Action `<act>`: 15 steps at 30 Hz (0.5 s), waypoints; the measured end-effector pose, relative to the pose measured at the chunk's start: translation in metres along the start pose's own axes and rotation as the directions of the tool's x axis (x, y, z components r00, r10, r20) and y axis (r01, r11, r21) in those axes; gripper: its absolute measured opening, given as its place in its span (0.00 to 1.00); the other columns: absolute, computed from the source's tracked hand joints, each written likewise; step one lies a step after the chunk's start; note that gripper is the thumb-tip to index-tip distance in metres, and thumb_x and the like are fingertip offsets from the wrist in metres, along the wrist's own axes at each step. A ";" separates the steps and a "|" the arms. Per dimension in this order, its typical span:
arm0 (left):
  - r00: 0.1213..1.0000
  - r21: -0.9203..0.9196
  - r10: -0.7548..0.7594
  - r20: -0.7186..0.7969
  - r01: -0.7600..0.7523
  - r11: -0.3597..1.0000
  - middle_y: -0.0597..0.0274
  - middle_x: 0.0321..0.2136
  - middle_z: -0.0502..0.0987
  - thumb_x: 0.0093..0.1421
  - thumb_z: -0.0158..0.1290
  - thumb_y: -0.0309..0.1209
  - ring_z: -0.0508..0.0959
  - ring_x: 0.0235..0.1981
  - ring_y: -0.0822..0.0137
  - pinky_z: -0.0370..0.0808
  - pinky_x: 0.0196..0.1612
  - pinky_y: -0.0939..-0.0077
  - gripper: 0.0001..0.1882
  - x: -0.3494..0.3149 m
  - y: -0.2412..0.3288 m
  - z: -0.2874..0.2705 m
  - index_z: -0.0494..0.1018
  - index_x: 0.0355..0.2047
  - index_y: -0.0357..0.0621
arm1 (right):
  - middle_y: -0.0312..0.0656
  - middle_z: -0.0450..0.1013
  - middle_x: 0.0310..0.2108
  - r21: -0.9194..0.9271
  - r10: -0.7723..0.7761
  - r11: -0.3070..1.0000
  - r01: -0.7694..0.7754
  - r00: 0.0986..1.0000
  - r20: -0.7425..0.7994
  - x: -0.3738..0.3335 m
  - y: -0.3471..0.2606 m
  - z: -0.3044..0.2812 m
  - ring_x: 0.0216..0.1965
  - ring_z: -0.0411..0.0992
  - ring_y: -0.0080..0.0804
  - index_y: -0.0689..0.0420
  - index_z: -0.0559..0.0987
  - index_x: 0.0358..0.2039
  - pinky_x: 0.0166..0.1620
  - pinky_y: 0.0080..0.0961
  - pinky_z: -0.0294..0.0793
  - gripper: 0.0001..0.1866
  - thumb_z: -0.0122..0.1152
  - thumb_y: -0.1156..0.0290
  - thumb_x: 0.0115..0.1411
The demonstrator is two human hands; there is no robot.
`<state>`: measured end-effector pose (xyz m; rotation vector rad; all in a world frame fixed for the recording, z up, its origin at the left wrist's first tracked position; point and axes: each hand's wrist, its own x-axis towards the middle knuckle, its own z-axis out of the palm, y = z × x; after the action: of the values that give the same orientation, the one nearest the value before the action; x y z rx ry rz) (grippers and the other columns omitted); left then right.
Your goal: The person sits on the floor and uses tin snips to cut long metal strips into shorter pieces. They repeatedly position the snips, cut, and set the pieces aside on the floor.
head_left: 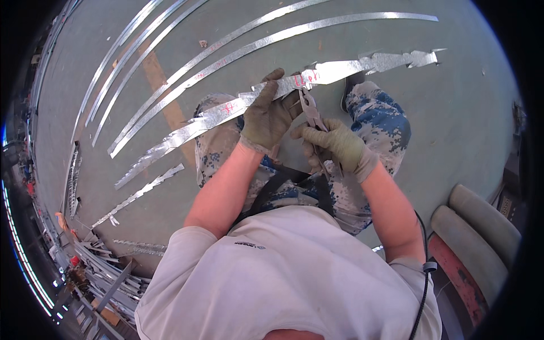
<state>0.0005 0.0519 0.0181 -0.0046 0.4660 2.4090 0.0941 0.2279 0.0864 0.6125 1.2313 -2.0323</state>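
A long shiny sheet-metal strip (335,71) with jagged, stepped edges and red handwritten marks slants across my knees. My left hand (265,120), in a worn greenish work glove, is closed around the strip near its middle, with some fingers hidden behind the metal. In my right hand (341,147), also gloved, is a pair of pliers (311,110), with fingers wrapped about the handles. The pliers' jaws point up and meet the strip's lower edge, just right of my left hand. Whether the jaws are clamped on the metal I cannot tell.
Several long, narrow metal strips (249,50) lie on the grey-green floor (447,113) ahead and to the left. A shorter jagged strip (139,195) lies at left. Metal scrap (113,277) is heaped at lower left. Two thick grey rolls (473,243) are at lower right.
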 end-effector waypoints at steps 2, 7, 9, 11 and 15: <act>1.000 0.002 -0.007 0.008 0.007 1.000 0.48 0.59 0.74 0.73 0.50 0.36 0.76 0.59 0.53 0.76 0.59 0.53 0.20 -0.003 0.000 0.002 0.68 0.63 0.52 | 0.38 0.76 0.27 0.034 0.006 0.999 -0.006 1.000 0.001 -0.005 0.002 0.002 0.23 0.76 0.28 0.59 0.79 0.49 0.24 0.24 0.74 0.13 0.60 0.65 0.70; 0.998 -0.081 0.004 -0.062 -0.009 0.997 0.50 0.56 0.76 0.72 0.50 0.34 0.77 0.58 0.51 0.76 0.61 0.50 0.21 -0.014 0.004 0.016 0.66 0.63 0.48 | 0.38 0.77 0.31 0.045 -0.088 0.995 0.086 0.995 0.045 -0.013 0.007 0.009 0.27 0.78 0.28 0.60 0.77 0.55 0.28 0.25 0.76 0.17 0.59 0.66 0.70; 0.996 -0.114 0.031 -0.085 -0.040 0.993 0.50 0.57 0.76 0.72 0.50 0.34 0.76 0.59 0.51 0.74 0.62 0.49 0.21 -0.021 0.010 0.010 0.66 0.63 0.48 | 0.39 0.77 0.31 0.070 -0.101 0.993 0.099 0.994 0.037 -0.013 0.006 0.014 0.28 0.78 0.29 0.60 0.76 0.56 0.28 0.25 0.77 0.17 0.58 0.66 0.71; 0.992 -0.139 0.089 -0.094 -0.102 0.985 0.50 0.58 0.74 0.72 0.50 0.34 0.75 0.60 0.51 0.72 0.64 0.47 0.21 -0.030 0.019 -0.001 0.67 0.63 0.48 | 0.39 0.77 0.31 0.095 -0.105 0.990 0.104 0.994 0.010 -0.012 0.006 0.021 0.28 0.78 0.29 0.60 0.76 0.56 0.28 0.25 0.78 0.18 0.57 0.66 0.71; 0.977 -0.329 0.122 -0.175 -0.175 0.928 0.50 0.62 0.71 0.73 0.45 0.40 0.71 0.63 0.52 0.68 0.67 0.45 0.21 -0.058 0.034 -0.007 0.67 0.63 0.48 | 0.39 0.76 0.30 -0.001 -0.125 0.992 0.126 0.991 -0.050 -0.015 0.001 0.033 0.27 0.78 0.30 0.62 0.76 0.56 0.27 0.27 0.77 0.18 0.57 0.65 0.71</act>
<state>0.0227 -0.0106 0.0298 -0.3190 0.1092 2.6227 0.1033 0.2025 0.1110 0.6042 1.3267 -2.1336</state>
